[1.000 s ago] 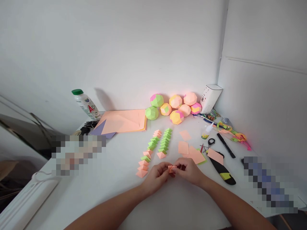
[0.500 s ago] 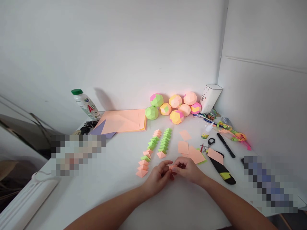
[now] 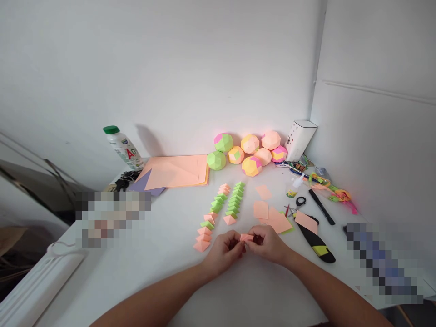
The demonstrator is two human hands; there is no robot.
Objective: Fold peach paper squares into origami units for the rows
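Observation:
Between my hands is a small folded piece of peach paper (image 3: 246, 237), pinched from both sides above the white table. My left hand (image 3: 225, 249) grips its left end with thumb and fingers. On the other end, my right hand (image 3: 267, 243) is closed, fingers curled; much of the paper is hidden by the fingertips. Beyond my left hand stand two rows of folded paper units: a peach and green row (image 3: 207, 222) and a mostly green row (image 3: 235, 202). Peach paper squares (image 3: 261, 210) and a larger peach sheet (image 3: 278, 221) lie past my right hand.
Several faceted paper balls (image 3: 251, 166) rest against the wall. Right of my hands lie a black and yellow cutter (image 3: 311, 240), scissors (image 3: 300, 200), a black pen (image 3: 322, 207) and a glue bottle (image 3: 294, 186). Peach sheets (image 3: 177, 170) and a green-capped bottle (image 3: 124, 147) are back left.
My left fingers have drawn down and closer around the folded paper, and more of its peach face now shows between my hands. The view has shifted very slightly.

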